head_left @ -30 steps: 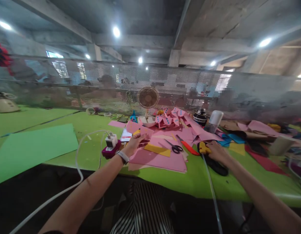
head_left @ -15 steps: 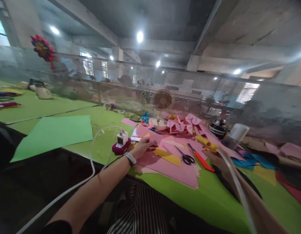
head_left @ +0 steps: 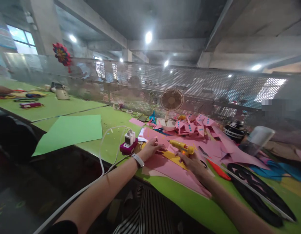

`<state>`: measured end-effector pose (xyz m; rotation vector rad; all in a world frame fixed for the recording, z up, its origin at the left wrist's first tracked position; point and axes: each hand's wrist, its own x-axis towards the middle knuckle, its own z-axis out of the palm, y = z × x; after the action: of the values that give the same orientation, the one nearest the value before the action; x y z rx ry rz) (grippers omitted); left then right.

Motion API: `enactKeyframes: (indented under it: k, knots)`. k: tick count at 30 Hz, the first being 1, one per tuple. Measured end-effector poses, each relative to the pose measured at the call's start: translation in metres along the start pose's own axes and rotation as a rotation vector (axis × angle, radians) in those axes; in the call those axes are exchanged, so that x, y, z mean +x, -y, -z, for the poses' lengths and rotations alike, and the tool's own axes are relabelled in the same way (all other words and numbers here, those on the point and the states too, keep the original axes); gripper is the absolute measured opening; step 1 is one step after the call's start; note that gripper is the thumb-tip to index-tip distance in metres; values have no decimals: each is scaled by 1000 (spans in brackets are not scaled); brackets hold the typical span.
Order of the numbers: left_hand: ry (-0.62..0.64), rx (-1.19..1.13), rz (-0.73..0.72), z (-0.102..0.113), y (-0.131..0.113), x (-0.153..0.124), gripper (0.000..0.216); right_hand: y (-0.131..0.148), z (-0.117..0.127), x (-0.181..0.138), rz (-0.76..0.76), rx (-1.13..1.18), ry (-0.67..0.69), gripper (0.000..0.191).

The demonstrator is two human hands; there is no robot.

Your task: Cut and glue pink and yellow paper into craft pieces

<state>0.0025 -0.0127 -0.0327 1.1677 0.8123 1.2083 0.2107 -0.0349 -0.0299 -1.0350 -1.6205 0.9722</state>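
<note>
My right hand (head_left: 192,163) grips a yellow glue gun (head_left: 181,147), its nozzle pointing left over the pink paper sheets (head_left: 174,169). My left hand (head_left: 150,149), with a white wristband, rests on the pink paper just left of the nozzle, fingers curled and pressing a small pink piece (head_left: 155,143) down. A yellow paper strip (head_left: 174,158) lies between my hands. The glue gun's cord (head_left: 250,191) trails to the right across black paper.
A purple power strip with a white charger (head_left: 128,144) and its white cable sits left of my left hand. A small desk fan (head_left: 171,104), folded pink pieces (head_left: 196,124), a red-handled cutter (head_left: 219,169), a green sheet (head_left: 69,131) and a mesh partition (head_left: 201,87) surround the green table (head_left: 194,204).
My right hand lifted the glue gun from the right side and carried it left, up to my left hand. The view swung left. My left hand stayed on the pink paper.
</note>
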Motion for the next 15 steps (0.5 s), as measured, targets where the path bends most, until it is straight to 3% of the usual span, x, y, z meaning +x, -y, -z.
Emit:
enactKeyframes:
  k: [9,15]
  knots:
    - [42,-8,19,0,-4,-3,38,0,-4,-4,10,-45,41,39]
    - [85,-18,22,0,-3,-3,39,-6,-7,-5,70,-24,117,38]
